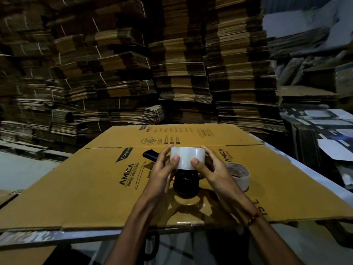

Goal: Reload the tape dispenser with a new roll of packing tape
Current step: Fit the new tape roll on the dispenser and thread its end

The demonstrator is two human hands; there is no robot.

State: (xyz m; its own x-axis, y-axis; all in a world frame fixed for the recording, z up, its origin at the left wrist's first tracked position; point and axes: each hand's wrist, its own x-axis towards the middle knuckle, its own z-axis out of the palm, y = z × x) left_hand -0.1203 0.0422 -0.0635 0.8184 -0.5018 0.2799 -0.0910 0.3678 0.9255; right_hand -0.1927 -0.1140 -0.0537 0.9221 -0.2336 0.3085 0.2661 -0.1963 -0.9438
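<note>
Above black dispenser (186,183), clear tape roll (186,157), held two-handed

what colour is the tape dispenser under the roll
Black. The tape dispenser lies on the cardboard beneath the held tape roll; the head view shows it.

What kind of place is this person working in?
Most likely a warehouse or packing store for cardboard boxes. Tall stacks of flattened cartons fill the background, a flat printed carton serves as the work surface, and both hands hold a tape roll above a black dispenser.
</note>
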